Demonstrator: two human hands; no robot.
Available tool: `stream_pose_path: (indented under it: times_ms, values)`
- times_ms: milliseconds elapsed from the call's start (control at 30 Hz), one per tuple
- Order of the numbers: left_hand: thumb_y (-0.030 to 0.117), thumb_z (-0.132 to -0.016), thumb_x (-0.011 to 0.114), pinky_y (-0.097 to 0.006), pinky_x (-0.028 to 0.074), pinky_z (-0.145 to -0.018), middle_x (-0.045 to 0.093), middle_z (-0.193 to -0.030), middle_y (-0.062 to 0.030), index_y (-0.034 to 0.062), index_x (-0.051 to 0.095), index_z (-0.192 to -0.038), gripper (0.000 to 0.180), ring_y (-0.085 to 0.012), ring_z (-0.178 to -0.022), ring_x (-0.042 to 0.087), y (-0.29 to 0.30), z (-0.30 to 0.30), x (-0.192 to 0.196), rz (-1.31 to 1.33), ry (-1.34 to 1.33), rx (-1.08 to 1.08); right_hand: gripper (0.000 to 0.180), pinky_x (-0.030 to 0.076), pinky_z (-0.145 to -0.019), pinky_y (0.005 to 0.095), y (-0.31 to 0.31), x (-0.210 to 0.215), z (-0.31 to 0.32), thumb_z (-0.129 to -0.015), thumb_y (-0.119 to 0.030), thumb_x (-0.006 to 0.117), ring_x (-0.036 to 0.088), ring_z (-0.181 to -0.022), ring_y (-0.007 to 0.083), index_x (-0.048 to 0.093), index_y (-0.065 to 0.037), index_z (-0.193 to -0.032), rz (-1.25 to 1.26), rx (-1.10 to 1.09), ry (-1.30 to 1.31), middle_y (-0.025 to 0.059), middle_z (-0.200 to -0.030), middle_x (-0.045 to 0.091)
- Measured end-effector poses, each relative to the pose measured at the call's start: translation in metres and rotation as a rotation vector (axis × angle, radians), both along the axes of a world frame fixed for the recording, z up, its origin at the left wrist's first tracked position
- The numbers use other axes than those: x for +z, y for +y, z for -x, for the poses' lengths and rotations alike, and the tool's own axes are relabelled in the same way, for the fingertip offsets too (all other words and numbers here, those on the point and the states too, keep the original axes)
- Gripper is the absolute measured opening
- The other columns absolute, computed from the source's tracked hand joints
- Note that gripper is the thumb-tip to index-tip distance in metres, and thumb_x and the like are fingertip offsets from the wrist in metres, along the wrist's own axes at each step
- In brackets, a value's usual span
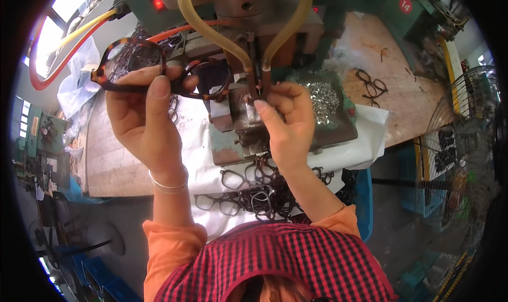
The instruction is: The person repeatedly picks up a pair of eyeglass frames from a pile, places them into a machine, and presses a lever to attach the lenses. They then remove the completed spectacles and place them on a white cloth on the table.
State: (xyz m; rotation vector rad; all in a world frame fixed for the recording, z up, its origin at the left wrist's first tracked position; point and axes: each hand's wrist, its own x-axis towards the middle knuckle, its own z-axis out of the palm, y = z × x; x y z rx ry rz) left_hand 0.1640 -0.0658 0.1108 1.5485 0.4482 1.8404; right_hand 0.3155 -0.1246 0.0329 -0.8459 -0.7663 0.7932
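My left hand (144, 114) grips a tortoiseshell glasses frame (138, 64) and holds it up to the left of a metal machine head (241, 53). One lens rim of the frame reaches toward the machine's block. My right hand (288, 123) has its fingers pinched at the metal block (247, 111) under the two yellowish tubes (211, 32); whether it holds a small part is too hard to see. A pile of small shiny metal bits (323, 98) lies just right of that hand.
Several dark glasses frames (259, 193) lie heaped on a white cloth (349, 148) in front of me. Another frame (373, 86) rests on the wooden bench (391, 64) at right. A wire fan guard (465, 143) stands far right. Red and yellow hoses (69, 42) arc at upper left.
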Motion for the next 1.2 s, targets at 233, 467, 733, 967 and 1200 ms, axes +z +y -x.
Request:
stream_pose_path:
  times_ms: [233,467,733,967,1200]
  values:
    - [-0.009,-0.091,0.061,-0.041,0.062,-0.074,0.066,-0.100,-0.0177,-0.0029,0.054,-0.108,0.020,-0.0259,-0.087,0.069,-0.008,0.003,-0.003,0.035,0.044,-0.098,0.043,0.050,-0.089,0.0316,-0.014,0.016,-0.012,-0.089,-0.001,0.062,0.066,-0.102,0.0224,0.049,0.003,-0.130,0.098,-0.056,-0.386,0.0141,-0.109,0.069]
    - [0.005,-0.075,0.074,-0.034,0.061,-0.073,0.073,-0.103,-0.0087,0.0078,0.062,-0.094,0.023,-0.0279,-0.094,0.073,-0.028,-0.015,-0.045,-0.836,0.818,-0.008,0.039,0.050,-0.093,0.0364,-0.011,-0.009,-0.090,-0.089,-0.002,0.060,0.065,-0.108,0.0247,0.056,0.001,-0.128,0.166,-0.491,-0.673,0.0167,-0.119,0.066]
    - [0.004,-0.075,0.073,-0.035,0.061,-0.079,0.072,-0.106,-0.0091,0.0077,0.061,-0.092,0.020,-0.0250,-0.098,0.070,-0.027,-0.015,-0.061,-0.805,0.774,0.009,0.018,0.048,-0.091,0.0376,0.000,0.005,-0.092,-0.076,-0.012,0.078,0.063,-0.102,0.0316,0.073,-0.005,-0.092,0.103,-0.191,-0.854,0.0129,-0.099,0.068]
    - [-0.008,-0.072,0.073,-0.045,0.051,-0.100,0.070,-0.116,-0.0196,0.0001,0.064,-0.103,0.034,-0.0369,-0.112,0.067,-0.068,-0.009,-0.073,-0.390,0.740,-0.047,0.027,0.049,-0.088,0.0325,0.041,0.027,-0.068,-0.077,-0.013,0.071,0.068,-0.095,0.0199,0.072,0.001,-0.100,0.415,0.068,-0.731,0.0104,-0.100,0.074]
    - [0.011,-0.096,0.062,-0.037,0.048,-0.101,0.069,-0.114,-0.0135,-0.0040,0.065,-0.112,0.022,-0.0282,-0.108,0.065,-0.044,0.108,-0.057,-0.343,0.715,0.844,0.016,0.050,-0.082,0.0256,-0.001,-0.022,-0.121,-0.086,-0.008,0.073,0.065,-0.086,0.0120,0.074,-0.002,-0.101,0.362,-0.277,-0.630,0.0050,-0.093,0.073]
